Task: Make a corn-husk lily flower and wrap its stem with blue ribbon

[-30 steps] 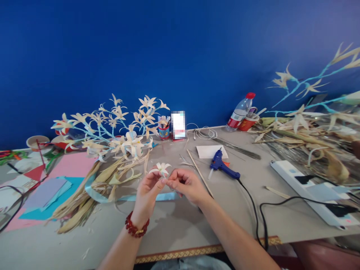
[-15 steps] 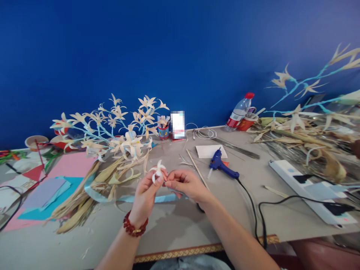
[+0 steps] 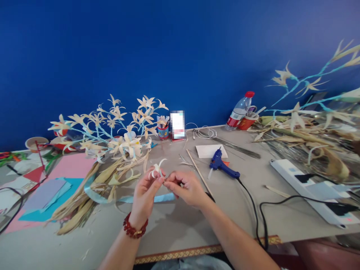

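Head view, the only one.

Item: one pale flower point(image 3: 157, 169), curled petals, held up over the desk point(image 3: 180, 232) between the two hands. Long axis: slanting — petals up and toward the person's left, base down and right, pointing at the right fingertips.

Item: left hand point(image 3: 146, 188), the nearer of the two. Its fingers pinch the flower just under the petals, which stand above thumb and forefinger. Red beaded bracelet point(image 3: 135, 227) at the wrist.

Item: right hand point(image 3: 187, 188), coming in from the side. Thumb and forefinger are pinched together at the flower's lower end, tips almost against the left thumb; whether a strip of wrapping shares that pinch is too small for me to tell.

Item: light blue ribbon point(image 3: 164, 197), passing beyond the left hand, its right end lost at the right hand — I cannot tell if it joins the stem.

Surroundings: thin stick point(image 3: 199, 171) just beyond the right hand; blue glue gun point(image 3: 225, 165) farther right; dry husks point(image 3: 84, 198) on the left, with a many-flowered branch point(image 3: 112, 125) behind them.
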Available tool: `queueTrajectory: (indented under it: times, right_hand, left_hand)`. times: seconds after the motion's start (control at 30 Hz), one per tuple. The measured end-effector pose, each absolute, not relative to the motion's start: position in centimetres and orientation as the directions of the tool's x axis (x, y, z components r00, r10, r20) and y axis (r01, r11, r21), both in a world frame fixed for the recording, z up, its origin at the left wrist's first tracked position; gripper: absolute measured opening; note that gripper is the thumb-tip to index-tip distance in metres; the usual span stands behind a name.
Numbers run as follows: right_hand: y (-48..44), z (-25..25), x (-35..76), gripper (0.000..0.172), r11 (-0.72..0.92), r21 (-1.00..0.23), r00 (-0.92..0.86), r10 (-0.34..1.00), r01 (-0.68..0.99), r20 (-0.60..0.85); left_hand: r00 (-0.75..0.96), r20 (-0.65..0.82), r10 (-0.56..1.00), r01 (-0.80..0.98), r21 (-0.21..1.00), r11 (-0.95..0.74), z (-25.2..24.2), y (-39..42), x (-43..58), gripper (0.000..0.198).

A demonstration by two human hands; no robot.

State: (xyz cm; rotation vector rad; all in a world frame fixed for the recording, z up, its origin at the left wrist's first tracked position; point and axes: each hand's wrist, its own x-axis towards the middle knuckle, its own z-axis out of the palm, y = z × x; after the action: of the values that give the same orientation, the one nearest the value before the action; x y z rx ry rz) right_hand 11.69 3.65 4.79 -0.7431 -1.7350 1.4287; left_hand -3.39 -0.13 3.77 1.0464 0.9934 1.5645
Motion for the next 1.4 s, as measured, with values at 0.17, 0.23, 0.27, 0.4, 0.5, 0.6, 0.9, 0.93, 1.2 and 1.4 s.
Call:
queueTrajectory:
  times: [0.17, 0.23, 0.27, 0.4, 0.5, 0.6, 0.9, 0.93, 1.2, 1.4]
  right_hand:
    - [4.3, 4.2, 12.1, 0.030, 0.032, -0.995, -0.631, 0.771, -0.092, 0.083]
    - [4.5, 4.1, 12.2, 0.030, -0.006, -0.995, -0.654, 0.754, -0.100, 0.061]
    - [4.6, 4.2, 12.3, 0.029, -0.022, -0.994, -0.661, 0.749, -0.104, 0.053]
    - [4.7, 4.2, 12.3, 0.031, -0.079, -0.986, -0.670, 0.742, -0.149, 0.042]
    - [4.4, 4.1, 12.2, 0.034, -0.063, -0.983, -0.660, 0.748, -0.173, 0.068]
    - [4.0, 4.2, 12.0, 0.034, 0.092, -0.988, -0.594, 0.790, -0.125, 0.149]
    - [4.0, 4.6, 12.0, 0.030, 0.145, -0.989, -0.589, 0.796, -0.034, 0.137]
    - [4.1, 4.6, 12.0, 0.030, 0.121, -0.992, -0.599, 0.791, -0.046, 0.124]
    - [4.7, 4.7, 12.5, 0.029, -0.039, -0.994, -0.673, 0.738, -0.105, 0.042]
    - [4.6, 4.3, 12.5, 0.033, -0.071, -0.987, -0.709, 0.703, -0.143, 0.052]
  left_hand:
    - [-0.156, 0.222, 0.963, -0.184, 0.951, -0.249, 3.8, -0.3, -3.4, 0.003]
    - [-0.138, 0.258, 0.956, -0.119, 0.954, -0.275, 3.9, -0.3, -3.5, 0.005]
    - [-0.127, 0.277, 0.953, -0.083, 0.954, -0.288, 4.0, -0.3, -3.6, 0.006]
    - [-0.072, 0.320, 0.945, -0.036, 0.946, -0.323, 4.1, -0.3, -3.9, 0.010]
    - [-0.072, 0.293, 0.953, -0.095, 0.949, -0.299, 3.8, -0.4, -3.8, 0.011]
    - [-0.111, 0.206, 0.972, -0.186, 0.957, -0.223, 3.5, -0.4, -3.4, 0.010]
    - [-0.177, 0.115, 0.978, -0.313, 0.935, -0.166, 3.4, -0.3, -3.2, 0.012]
    - [-0.171, 0.125, 0.977, -0.293, 0.941, -0.171, 3.3, -0.3, -3.3, 0.012]
    - [-0.088, 0.208, 0.974, -0.167, 0.961, -0.220, 3.9, -0.4, -3.5, 0.009]
    - [-0.078, 0.215, 0.973, -0.166, 0.960, -0.226, 4.1, -0.5, -3.5, 0.012]
